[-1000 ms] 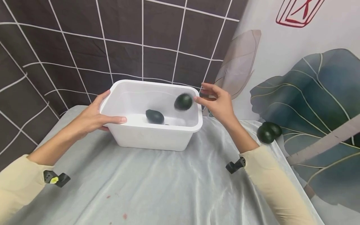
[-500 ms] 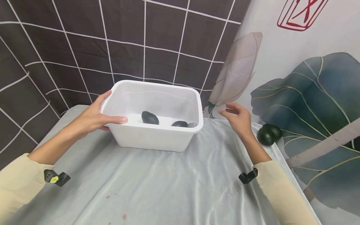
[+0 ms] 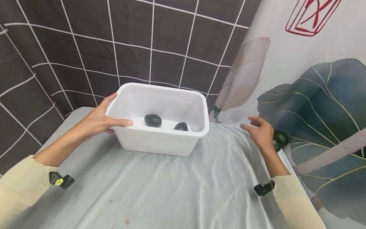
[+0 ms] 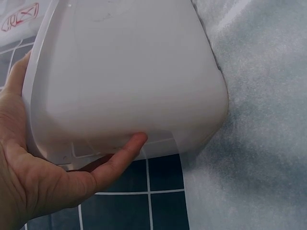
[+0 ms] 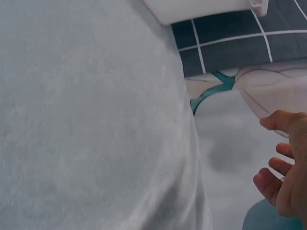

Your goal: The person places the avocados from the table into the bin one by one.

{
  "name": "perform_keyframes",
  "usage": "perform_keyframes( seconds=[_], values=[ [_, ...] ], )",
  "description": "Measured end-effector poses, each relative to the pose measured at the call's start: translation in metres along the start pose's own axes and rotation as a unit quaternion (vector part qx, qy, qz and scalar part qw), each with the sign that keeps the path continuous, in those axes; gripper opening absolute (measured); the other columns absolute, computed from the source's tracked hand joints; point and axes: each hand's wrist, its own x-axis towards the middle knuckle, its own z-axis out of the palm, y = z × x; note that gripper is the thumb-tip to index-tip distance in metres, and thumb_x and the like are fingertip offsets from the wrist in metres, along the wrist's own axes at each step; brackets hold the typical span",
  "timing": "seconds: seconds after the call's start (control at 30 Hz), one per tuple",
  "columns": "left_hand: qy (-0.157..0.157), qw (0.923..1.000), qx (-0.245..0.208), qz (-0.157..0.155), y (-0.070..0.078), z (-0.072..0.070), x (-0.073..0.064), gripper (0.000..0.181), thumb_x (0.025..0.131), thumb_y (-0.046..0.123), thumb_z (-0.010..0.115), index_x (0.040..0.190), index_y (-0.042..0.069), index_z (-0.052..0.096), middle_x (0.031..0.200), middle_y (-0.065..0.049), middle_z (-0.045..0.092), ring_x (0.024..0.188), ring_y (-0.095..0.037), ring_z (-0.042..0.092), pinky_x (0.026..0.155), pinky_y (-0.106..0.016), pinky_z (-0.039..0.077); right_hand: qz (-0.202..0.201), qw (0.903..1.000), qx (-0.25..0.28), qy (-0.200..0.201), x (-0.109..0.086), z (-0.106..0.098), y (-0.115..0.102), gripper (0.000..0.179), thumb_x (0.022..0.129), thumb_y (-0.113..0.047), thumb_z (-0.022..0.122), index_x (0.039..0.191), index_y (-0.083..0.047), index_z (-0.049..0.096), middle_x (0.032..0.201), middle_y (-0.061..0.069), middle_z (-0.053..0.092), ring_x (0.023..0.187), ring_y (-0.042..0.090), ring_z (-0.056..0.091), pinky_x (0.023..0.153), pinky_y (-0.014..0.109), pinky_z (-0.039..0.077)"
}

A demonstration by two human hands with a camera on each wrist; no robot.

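A white plastic tub [image 3: 154, 144] stands on the cloth-covered table. My left hand [image 3: 98, 120] grips its left end, the thumb lying over the front rim. In the left wrist view, a finger of the left hand [image 4: 53, 179] presses along the tub's [image 4: 129, 76] outer wall. Inside lie two dark green, egg-shaped avocados, one avocado [image 3: 152, 121] near the middle and another avocado [image 3: 181, 126] further right. My right hand [image 3: 261, 135] is in the air with loosely bent fingers and holds nothing. Just behind it are more avocados [image 3: 281, 140], partly hidden by the hand.
The pale grey cloth [image 3: 160, 190] lies in folds over the table, whose right edge runs beside the right forearm. A dark, white-lined grid backdrop [image 3: 171, 41] rises behind the tub. A leaf-patterned white backdrop [image 3: 303, 105] hangs at the right.
My right hand lets an avocado fall into the tub and moves right, towards the avocados at the table edge. The two avocados in the tub shift slightly. The left hand keeps its grip.
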Motion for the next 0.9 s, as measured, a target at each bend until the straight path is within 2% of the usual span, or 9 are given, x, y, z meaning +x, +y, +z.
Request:
perform_keyframes(
  seconds=[0.07, 0.13, 0.37, 0.6, 0.9],
  values=[
    [0.000, 1.0000, -0.001, -0.002, 0.000, 0.000, 0.000, 0.136, 0.094, 0.037, 0.093, 0.183, 0.034, -0.010, 0.180, -0.025, 0.033, 0.154, -0.042, 0.049, 0.096, -0.057, 0.065, 0.015, 0.9999, -0.002, 0.004, 0.000, -0.003, 0.004, 0.069, 0.101, -0.044, 0.084, 0.158, -0.010, 0.066, 0.160, 0.021, 0.066, 0.156, 0.043, 0.052, 0.120, 0.060, 0.046],
    [0.000, 1.0000, -0.003, -0.004, 0.000, 0.000, 0.000, 0.136, 0.094, 0.036, 0.093, 0.183, 0.034, -0.010, 0.181, -0.025, 0.033, 0.154, -0.043, 0.049, 0.096, -0.057, 0.065, 0.030, 0.9995, -0.004, 0.006, -0.001, -0.005, 0.009, 0.072, 0.101, -0.046, 0.084, 0.160, -0.011, 0.064, 0.162, 0.021, 0.065, 0.157, 0.044, 0.050, 0.123, 0.064, 0.043],
    [-0.001, 1.0000, 0.002, -0.001, 0.000, 0.000, 0.000, 0.136, 0.094, 0.038, 0.093, 0.183, 0.034, -0.009, 0.180, -0.026, 0.034, 0.154, -0.042, 0.050, 0.096, -0.056, 0.065, 0.072, 0.9973, -0.003, 0.017, -0.002, -0.016, 0.027, 0.076, 0.103, -0.049, 0.080, 0.165, -0.012, 0.059, 0.169, 0.022, 0.057, 0.162, 0.046, 0.039, 0.125, 0.069, 0.037],
    [-0.001, 1.0000, 0.003, 0.003, 0.003, 0.002, 0.001, 0.136, 0.093, 0.037, 0.094, 0.183, 0.034, -0.009, 0.181, -0.025, 0.033, 0.154, -0.043, 0.049, 0.095, -0.056, 0.065, 0.080, 0.9955, -0.018, 0.048, -0.004, -0.031, 0.047, 0.074, 0.104, -0.049, 0.078, 0.164, -0.009, 0.060, 0.167, 0.021, 0.060, 0.156, 0.046, 0.048, 0.127, 0.067, 0.036],
    [-0.001, 1.0000, 0.004, 0.002, 0.002, 0.001, -0.001, 0.135, 0.095, 0.037, 0.092, 0.183, 0.034, -0.009, 0.180, -0.026, 0.033, 0.152, -0.043, 0.050, 0.093, -0.054, 0.065, 0.101, 0.9932, -0.025, 0.052, -0.011, -0.043, 0.063, 0.075, 0.106, -0.046, 0.077, 0.166, -0.007, 0.056, 0.172, 0.022, 0.054, 0.161, 0.048, 0.042, 0.130, 0.070, 0.034]
  ],
)
